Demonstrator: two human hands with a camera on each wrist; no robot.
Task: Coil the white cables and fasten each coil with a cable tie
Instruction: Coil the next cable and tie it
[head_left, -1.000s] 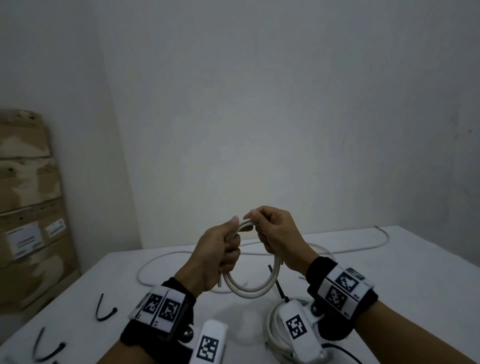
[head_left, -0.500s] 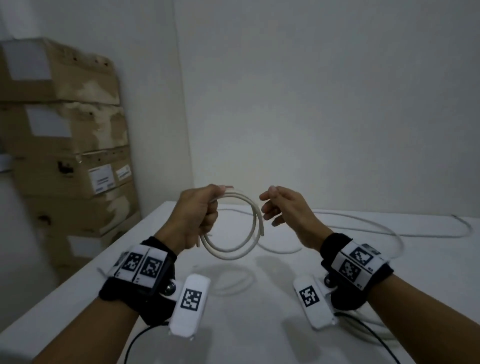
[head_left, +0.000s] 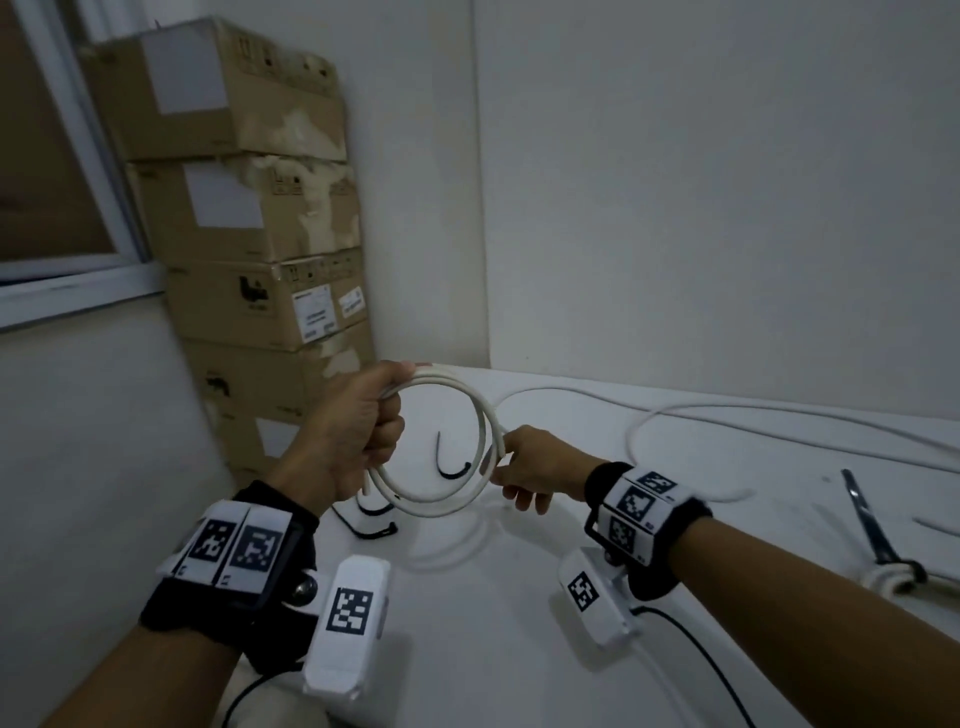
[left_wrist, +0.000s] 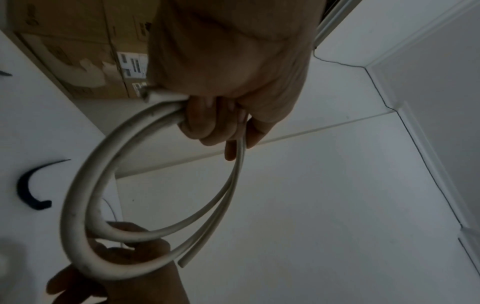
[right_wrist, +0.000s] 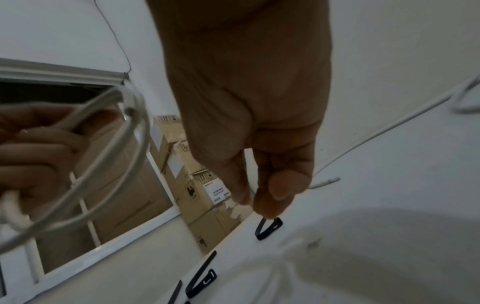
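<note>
My left hand (head_left: 384, 415) grips a small coil of white cable (head_left: 457, 499) above the white table (head_left: 519, 649), fingers curled round its turns (left_wrist: 221, 123). A free cable end (left_wrist: 184, 261) sticks out of the coil (left_wrist: 78, 205). My right hand (head_left: 506, 467) is low behind the coil's right side. Its relaxed fingers (right_wrist: 262, 197) hang just over a black cable tie (right_wrist: 270, 230), and I cannot tell if they touch it. Through the coil I see that curved tie (head_left: 452, 462) lying on the table.
More black ties (right_wrist: 202, 281) lie near the table's left edge (head_left: 374, 527). A long loose white cable (head_left: 727, 410) runs along the back. A tied white bundle (head_left: 893, 579) sits at the right. Stacked cardboard boxes (head_left: 249, 208) and a window (head_left: 52, 156) stand to the left.
My right hand let go of the coil and dropped down to the ties on the table. The left hand kept the coil, and my view swung left.
</note>
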